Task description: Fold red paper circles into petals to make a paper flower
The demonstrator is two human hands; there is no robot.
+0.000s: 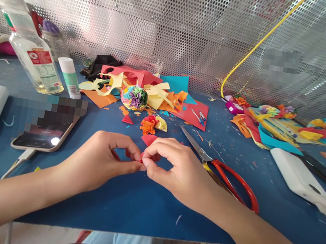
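My left hand (110, 157) and my right hand (173, 163) meet over the middle of the blue table, fingertips pinched together on a small piece of red paper (141, 158). Most of that piece is hidden by the fingers. Just beyond them lies a pink-red paper piece (149, 139), partly covered by my right hand. Behind it sit an orange and red paper flower (148, 125) and a folded yellow paper piece (162, 124). Scissors with red handles (221, 165) lie beside my right hand, partly under the forearm.
A multicoloured paper ball (134, 97) rests among paper scraps (148, 80). At left stand a clear bottle (37, 51), a glue stick (69, 77) and a phone (51, 128) with a cable. A white power bank (302, 177) lies right. Perforated metal (179, 25) closes the back.
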